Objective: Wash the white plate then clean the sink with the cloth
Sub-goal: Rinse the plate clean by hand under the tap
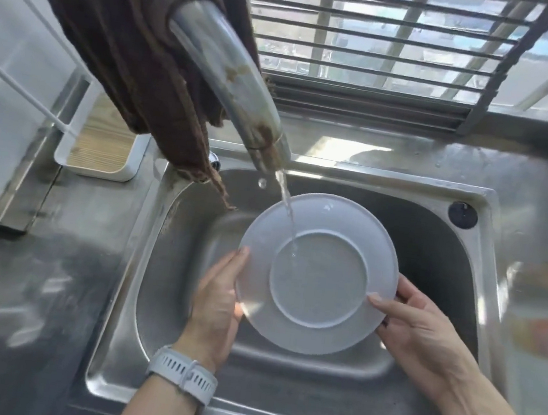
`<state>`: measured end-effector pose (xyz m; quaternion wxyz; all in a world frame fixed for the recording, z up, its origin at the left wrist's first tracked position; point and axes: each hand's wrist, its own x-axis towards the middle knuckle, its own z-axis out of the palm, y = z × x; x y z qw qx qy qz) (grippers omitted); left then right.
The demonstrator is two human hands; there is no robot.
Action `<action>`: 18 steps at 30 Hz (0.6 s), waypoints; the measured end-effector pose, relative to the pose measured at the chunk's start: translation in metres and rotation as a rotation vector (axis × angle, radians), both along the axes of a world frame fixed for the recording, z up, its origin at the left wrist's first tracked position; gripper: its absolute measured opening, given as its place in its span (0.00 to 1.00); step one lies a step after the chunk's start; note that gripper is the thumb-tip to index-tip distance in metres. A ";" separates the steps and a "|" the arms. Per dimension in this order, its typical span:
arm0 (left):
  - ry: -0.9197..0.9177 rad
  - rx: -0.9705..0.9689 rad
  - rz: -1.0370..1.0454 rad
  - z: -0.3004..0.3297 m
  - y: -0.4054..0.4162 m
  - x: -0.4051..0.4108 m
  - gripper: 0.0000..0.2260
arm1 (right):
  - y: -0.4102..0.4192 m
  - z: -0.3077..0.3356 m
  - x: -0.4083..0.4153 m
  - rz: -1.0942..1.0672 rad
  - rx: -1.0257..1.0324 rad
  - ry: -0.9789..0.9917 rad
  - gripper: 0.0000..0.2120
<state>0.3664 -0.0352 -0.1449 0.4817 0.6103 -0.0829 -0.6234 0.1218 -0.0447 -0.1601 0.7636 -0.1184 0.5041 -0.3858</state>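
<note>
The white plate (317, 274) is held upside down over the steel sink (187, 231), its foot ring facing me. My left hand (217, 307) grips its left rim, thumb on top. My right hand (420, 328) grips the right rim, thumb lying on the plate's back. Water streams from the steel tap (233, 81) onto the plate near the ring's upper edge. A dark brown cloth (114, 32) hangs draped over the tap's neck at the upper left, its frayed corner dangling above the sink's back left corner.
A white tray with a wooden base (100, 148) sits left of the sink beside a white rack. A black plug (462, 215) marks the sink's back right rim. A barred window (372, 40) runs behind. Wet steel counter surrounds the basin.
</note>
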 end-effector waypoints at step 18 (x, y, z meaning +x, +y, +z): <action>-0.362 -0.056 -0.011 0.030 0.012 0.048 0.11 | -0.036 -0.009 0.075 0.234 0.259 0.311 0.13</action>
